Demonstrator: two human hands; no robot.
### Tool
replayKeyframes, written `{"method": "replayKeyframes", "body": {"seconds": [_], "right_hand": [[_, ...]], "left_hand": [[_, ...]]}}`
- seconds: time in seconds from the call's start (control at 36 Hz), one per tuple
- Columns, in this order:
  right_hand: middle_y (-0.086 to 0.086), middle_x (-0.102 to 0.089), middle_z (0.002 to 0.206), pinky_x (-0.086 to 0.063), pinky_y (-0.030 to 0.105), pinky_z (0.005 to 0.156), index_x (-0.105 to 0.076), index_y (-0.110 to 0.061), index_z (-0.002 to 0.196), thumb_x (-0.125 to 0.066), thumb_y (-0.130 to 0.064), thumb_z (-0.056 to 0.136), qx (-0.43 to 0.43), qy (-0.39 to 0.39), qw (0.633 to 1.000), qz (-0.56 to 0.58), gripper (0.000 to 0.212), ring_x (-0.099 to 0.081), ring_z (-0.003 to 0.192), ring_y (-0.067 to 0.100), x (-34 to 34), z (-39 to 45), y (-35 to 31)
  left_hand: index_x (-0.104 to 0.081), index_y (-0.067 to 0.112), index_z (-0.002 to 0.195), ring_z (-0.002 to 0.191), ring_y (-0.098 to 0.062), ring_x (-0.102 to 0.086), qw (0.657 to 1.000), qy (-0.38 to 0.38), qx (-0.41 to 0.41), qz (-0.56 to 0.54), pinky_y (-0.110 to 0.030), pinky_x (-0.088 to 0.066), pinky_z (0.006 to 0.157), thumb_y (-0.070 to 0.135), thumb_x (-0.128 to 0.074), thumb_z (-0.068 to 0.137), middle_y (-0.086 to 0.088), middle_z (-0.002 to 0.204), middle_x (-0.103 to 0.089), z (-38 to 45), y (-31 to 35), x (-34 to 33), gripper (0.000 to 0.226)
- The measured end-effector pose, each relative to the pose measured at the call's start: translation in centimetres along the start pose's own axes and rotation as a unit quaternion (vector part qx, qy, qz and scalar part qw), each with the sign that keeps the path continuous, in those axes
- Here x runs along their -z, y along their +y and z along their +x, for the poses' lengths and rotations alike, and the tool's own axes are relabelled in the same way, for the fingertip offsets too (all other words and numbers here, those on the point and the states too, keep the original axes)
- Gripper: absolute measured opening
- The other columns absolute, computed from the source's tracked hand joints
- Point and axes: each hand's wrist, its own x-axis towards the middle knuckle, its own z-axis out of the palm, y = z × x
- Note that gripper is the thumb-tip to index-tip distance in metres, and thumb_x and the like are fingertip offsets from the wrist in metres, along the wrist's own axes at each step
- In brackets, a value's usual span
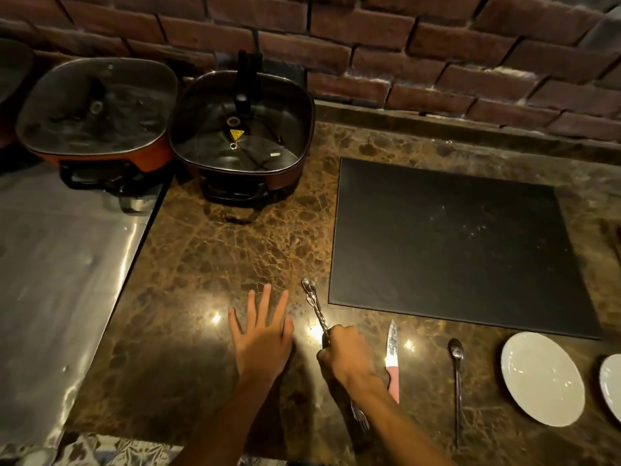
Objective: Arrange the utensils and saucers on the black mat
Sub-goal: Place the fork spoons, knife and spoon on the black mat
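The right hand (339,351) is clenched round what look like two forks (316,306), just left of the black mat (453,247). The left hand (263,334) lies flat, fingers spread, on the brown marble counter (218,237) below a brick wall (437,45).

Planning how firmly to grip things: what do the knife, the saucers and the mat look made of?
Knife: shiny, patterned metal blade; pink handle, probably plastic, matte.
Saucers: glossy white, likely glazed ceramic, judging by the light reflections.
Mat: black, matte, with a stitched-looking edge, possibly faux leather; faint scuffs show.
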Motion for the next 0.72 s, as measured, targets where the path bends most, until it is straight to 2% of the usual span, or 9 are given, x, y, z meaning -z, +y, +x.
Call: {"method": "replayKeyframes", "body": {"seconds": [0.14,0.22,0.25,0.33,0.53,0.67,0.72], "right_hand": [[0.011,-0.067,0.094,-0.051,0.033,0.069,-0.065,-0.01,0.089,-0.061,-0.03,0.076,-0.016,0.018,0.999,0.035,0.024,-0.065,0.086,0.032,2.0,0.7,0.6],[0.013,-0.065,0.084,-0.047,0.035,0.062,-0.06,-0.007,0.077,-0.065,-0.029,0.074,-0.026,0.04,0.996,0.076,0.022,-0.065,0.08,0.033,4.2,2.0,1.2],[0.014,-0.066,0.083,-0.05,0.037,0.063,-0.061,-0.005,0.079,-0.066,-0.029,0.075,-0.035,0.048,0.994,0.092,0.025,-0.065,0.079,0.033,5.0,2.6,1.4],[0.014,-0.067,0.085,-0.056,0.04,0.067,-0.066,-0.002,0.085,-0.07,-0.028,0.075,-0.056,0.077,0.988,0.124,0.029,-0.066,0.078,0.032,7.5,5.3,2.1],[0.014,-0.067,0.079,-0.059,0.041,0.065,-0.064,-0.002,0.075,-0.074,-0.028,0.076,-0.087,0.107,0.976,0.168,0.028,-0.068,0.072,0.028,10.9,12.8,3.8],[0.01,-0.06,0.071,-0.046,0.029,0.054,-0.061,-0.003,0.069,-0.073,-0.026,0.077,-0.095,0.116,0.972,0.179,0.028,-0.061,0.066,0.026,11.6,15.6,3.9],[0.016,-0.063,0.075,-0.054,0.035,0.059,-0.062,0.0,0.072,-0.069,-0.024,0.079,-0.097,0.121,0.97,0.185,0.026,-0.065,0.07,0.031,11.5,15.9,3.9]], "left_hand": [[-0.03,0.038,0.158,0.15,-0.032,-0.037,1.0,0.015,-0.003,-0.012,-0.066,-0.023,0.118,0.045,-0.033,0.105,-0.002,0.166,-0.032,2.2,0.5,0.1,0.054],[-0.033,0.037,0.158,0.15,-0.034,-0.037,1.0,0.027,-0.008,-0.015,-0.068,-0.025,0.116,0.044,-0.036,0.105,-0.004,0.166,-0.033,4.2,0.9,-0.2,0.054],[-0.033,0.037,0.158,0.15,-0.035,-0.036,0.999,0.027,-0.011,-0.014,-0.068,-0.024,0.116,0.043,-0.036,0.105,-0.004,0.166,-0.033,4.9,1.0,-0.3,0.054],[-0.029,0.038,0.159,0.153,-0.035,-0.031,1.0,0.013,-0.011,-0.02,-0.068,-0.02,0.118,0.044,-0.034,0.105,-0.003,0.167,-0.03,7.1,1.4,-0.6,0.054],[-0.014,0.045,0.16,0.158,-0.03,-0.015,0.999,-0.033,0.008,-0.024,-0.066,-0.008,0.122,0.056,-0.013,0.104,0.004,0.171,-0.013,9.5,1.5,-1.8,0.057],[-0.011,0.045,0.161,0.158,-0.03,-0.014,0.999,-0.049,0.008,-0.007,-0.066,-0.01,0.122,0.057,-0.014,0.104,0.004,0.172,-0.014,9.5,1.5,-1.7,0.058],[-0.01,0.045,0.161,0.158,-0.03,-0.014,0.999,-0.052,0.011,-0.006,-0.065,-0.01,0.122,0.056,-0.015,0.104,0.004,0.172,-0.014,9.5,1.6,-1.6,0.058]]}}
